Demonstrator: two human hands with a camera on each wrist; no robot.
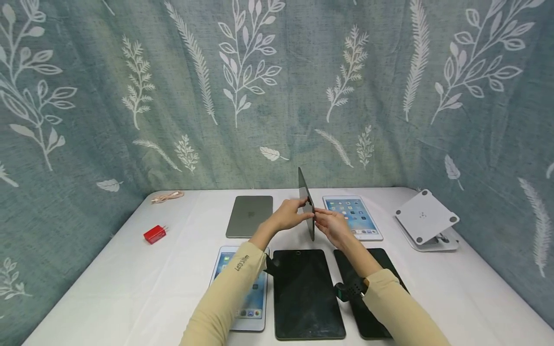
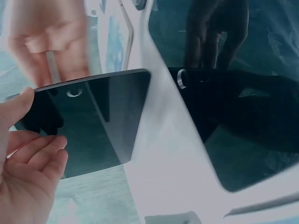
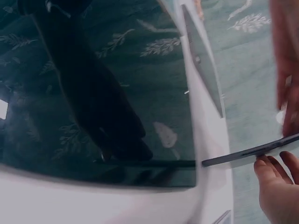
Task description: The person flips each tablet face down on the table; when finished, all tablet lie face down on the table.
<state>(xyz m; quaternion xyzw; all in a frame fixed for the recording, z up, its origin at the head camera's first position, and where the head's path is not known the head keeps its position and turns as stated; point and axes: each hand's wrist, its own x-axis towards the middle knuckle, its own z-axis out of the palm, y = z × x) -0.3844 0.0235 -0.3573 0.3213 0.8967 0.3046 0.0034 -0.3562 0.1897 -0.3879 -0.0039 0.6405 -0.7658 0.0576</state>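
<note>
A dark tablet [image 1: 306, 192] stands upright, nearly edge-on, above the middle of the table. My left hand [image 1: 291, 214] grips its left side, thumb and fingers on the near edge and face. On the other side, my right hand [image 1: 332, 226] touches the near edge and back with its fingertips. The left wrist view shows the tablet's glossy screen [image 2: 103, 121] with a round button, held by the left hand [image 2: 32, 172]. In the right wrist view the tablet [image 3: 247, 153] appears as a thin bar beside the right hand [image 3: 280, 186].
Black-screened tablets [image 1: 308, 298] lie in front, beside a white tablet [image 1: 255, 298] with a lit screen. Behind are a grey tablet [image 1: 250, 216] and another lit white one [image 1: 352, 216]. A silver stand [image 1: 426, 216] is right; a red charger [image 1: 155, 234] and coiled cable [image 1: 167, 196] are left.
</note>
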